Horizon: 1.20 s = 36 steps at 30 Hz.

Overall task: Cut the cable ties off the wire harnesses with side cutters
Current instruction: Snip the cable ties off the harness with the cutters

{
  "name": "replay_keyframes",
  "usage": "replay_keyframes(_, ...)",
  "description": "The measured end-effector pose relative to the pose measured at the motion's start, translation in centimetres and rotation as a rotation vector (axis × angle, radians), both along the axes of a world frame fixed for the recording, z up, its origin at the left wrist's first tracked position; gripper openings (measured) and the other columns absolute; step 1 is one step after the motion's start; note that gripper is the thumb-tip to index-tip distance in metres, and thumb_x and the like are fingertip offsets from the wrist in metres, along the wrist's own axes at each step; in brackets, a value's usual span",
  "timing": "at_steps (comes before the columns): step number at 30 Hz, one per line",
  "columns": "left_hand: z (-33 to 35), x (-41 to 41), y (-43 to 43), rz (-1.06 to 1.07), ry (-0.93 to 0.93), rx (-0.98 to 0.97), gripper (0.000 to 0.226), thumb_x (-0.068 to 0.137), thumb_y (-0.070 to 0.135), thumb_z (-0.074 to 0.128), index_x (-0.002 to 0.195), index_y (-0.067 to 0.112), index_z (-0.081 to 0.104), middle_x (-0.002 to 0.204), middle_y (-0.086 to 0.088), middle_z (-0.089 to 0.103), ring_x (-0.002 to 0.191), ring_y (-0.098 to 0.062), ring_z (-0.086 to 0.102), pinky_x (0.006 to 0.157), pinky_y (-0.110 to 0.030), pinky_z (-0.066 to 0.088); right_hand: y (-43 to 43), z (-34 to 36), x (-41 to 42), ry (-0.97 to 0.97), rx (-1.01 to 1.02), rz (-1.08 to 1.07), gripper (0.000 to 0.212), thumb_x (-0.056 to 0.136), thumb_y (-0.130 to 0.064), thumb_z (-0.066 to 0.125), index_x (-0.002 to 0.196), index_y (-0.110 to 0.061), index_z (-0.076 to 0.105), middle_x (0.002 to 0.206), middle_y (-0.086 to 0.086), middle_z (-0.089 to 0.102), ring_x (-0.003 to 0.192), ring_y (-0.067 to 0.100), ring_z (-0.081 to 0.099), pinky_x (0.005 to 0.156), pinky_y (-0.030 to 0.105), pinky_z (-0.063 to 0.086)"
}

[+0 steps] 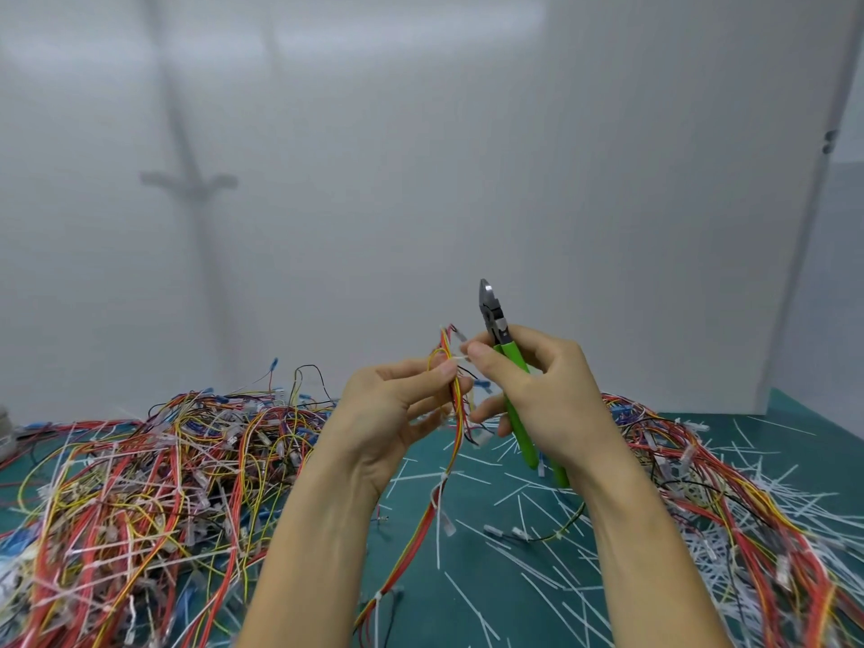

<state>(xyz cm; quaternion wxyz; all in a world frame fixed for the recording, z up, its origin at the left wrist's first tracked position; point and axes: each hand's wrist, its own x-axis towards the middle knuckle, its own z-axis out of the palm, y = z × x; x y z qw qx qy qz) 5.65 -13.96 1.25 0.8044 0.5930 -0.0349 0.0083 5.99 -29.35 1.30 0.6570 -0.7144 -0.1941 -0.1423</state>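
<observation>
A: What does the left hand (397, 404) hold?

B: Its grip is closed on a thin harness of red, yellow and orange wires (456, 404). The index finger and the thumb pinch the wires near their upper end. Below this grip the harness hangs down to the dark green bench mat (418, 460) and runs on toward the person.

A: And the right hand (542, 390)?

B: Its fingers are curled round the side cutters with bright green handles and a grey metal head (515, 371). The head stands up above this grip. Its jaws look closed, with nothing between them. The handle ends come out under the palm.

A: Where is the cable tie?

B: One white plastic cable tie (460, 358) sits on the harness between the two grips, close to the right thumb tip. Whether the thumb presses it, I cannot tell. Another white tie (442, 484) is on the harness below the left grip.

A: What lies around?

B: To the left of the left grip there is a large tangled heap of coloured harnesses (163, 460) with many ties on them. To the right of the right grip is a second heap (748, 498). Under both grips, many cut white tie pieces (514, 568) lie scattered on the mat. Behind everything stands a plain white wall (421, 133).
</observation>
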Motion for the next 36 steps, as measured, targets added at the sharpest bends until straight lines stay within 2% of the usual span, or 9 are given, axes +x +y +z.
replay_keyframes(4,-0.03,0.11,0.38,0.09,0.003,0.006,0.009,0.083,0.013,0.071,0.092,0.012,0.071,0.075,-0.006,0.075,0.067,-0.01,0.07,0.07,-0.028,0.046,0.16,0.28,0.05,0.044,0.031,-0.044,0.045,0.081,-0.066,0.056,0.105,-0.028,0.066,0.112,-0.014,0.067,0.058,0.026,0.073,0.045,0.031,0.05)
replay_keyframes(6,-0.03,0.14,0.55,0.118,0.006,-0.004,0.007,0.086,0.013,0.069,0.092,0.013,0.071,0.074,-0.005,0.075,0.066,-0.008,0.07,0.065,-0.025,0.044,0.07,0.24,0.19,0.089,0.025,-0.077,0.059,0.078,-0.07,0.052,0.113,-0.023,0.061,0.116,-0.012,0.065,0.057,0.026,0.073,0.046,0.032,0.051)
replay_keyframes(11,0.12,0.18,0.64,0.175,0.011,-0.075,0.007,0.085,0.012,0.069,0.092,0.014,0.072,0.073,-0.004,0.075,0.064,-0.007,0.07,0.065,-0.024,0.042,-0.68,0.06,0.16,0.187,-0.15,0.005,0.061,0.077,-0.074,0.045,0.095,-0.019,0.064,0.077,0.004,0.074,0.05,0.024,0.067,0.043,0.03,0.049)
replay_keyframes(15,0.25,0.08,0.47,0.175,0.007,-0.106,0.008,0.086,0.012,0.068,0.093,0.015,0.072,0.077,-0.003,0.075,0.067,-0.006,0.071,0.064,-0.025,0.041,-0.32,-0.45,0.06,0.192,-0.345,0.062,0.058,0.095,-0.064,0.039,0.079,-0.015,0.067,0.062,0.003,0.067,0.049,0.021,0.064,0.045,0.027,0.045)
replay_keyframes(20,0.2,0.16,0.58,0.203,-0.007,-0.102,0.009,0.087,0.013,0.068,0.095,0.016,0.071,0.081,-0.001,0.076,0.068,-0.005,0.07,0.064,-0.025,0.042,0.0,-0.61,0.22,0.104,-0.514,-0.01,0.054,0.097,-0.06,0.038,0.079,-0.018,0.065,0.06,-0.002,0.065,0.048,0.015,0.064,0.049,0.028,0.046)
replay_keyframes(25,0.01,0.24,0.68,0.217,-0.049,-0.065,0.006,0.086,0.011,0.069,0.088,0.015,0.073,0.085,-0.003,0.077,0.082,-0.013,0.068,0.071,-0.027,0.043,0.05,-0.58,0.37,0.067,-0.516,-0.034,0.053,0.097,-0.061,0.037,0.078,-0.021,0.065,0.062,-0.002,0.066,0.05,0.016,0.066,0.051,0.029,0.049)
replay_keyframes(29,-0.01,0.25,0.57,0.249,-0.11,-0.022,0.008,0.081,0.009,0.072,0.078,0.015,0.076,0.083,-0.003,0.076,0.082,-0.013,0.07,0.079,-0.027,0.045,0.12,-0.67,0.37,0.056,-0.524,-0.05,0.053,0.097,-0.062,0.036,0.078,-0.022,0.065,0.062,-0.003,0.066,0.051,0.015,0.067,0.052,0.029,0.049)
replay_keyframes(33,-0.12,0.26,0.31,0.283,-0.151,0.011,0.006,0.08,0.007,0.073,0.081,0.012,0.076,0.077,0.0,0.074,0.085,-0.016,0.068,0.093,-0.034,0.047,0.21,-0.64,0.32,0.046,-0.537,-0.058,0.053,0.098,-0.061,0.035,0.077,-0.021,0.064,0.062,-0.001,0.065,0.05,0.015,0.066,0.053,0.03,0.05)
replay_keyframes(36,-0.14,0.31,0.14,0.301,-0.163,0.02,0.006,0.081,0.006,0.073,0.082,0.012,0.076,0.077,0.0,0.074,0.087,-0.017,0.067,0.094,-0.033,0.048,0.25,-0.54,0.28,0.047,-0.523,-0.055,0.054,0.098,-0.06,0.036,0.077,-0.019,0.064,0.061,0.001,0.064,0.048,0.016,0.065,0.052,0.03,0.049)
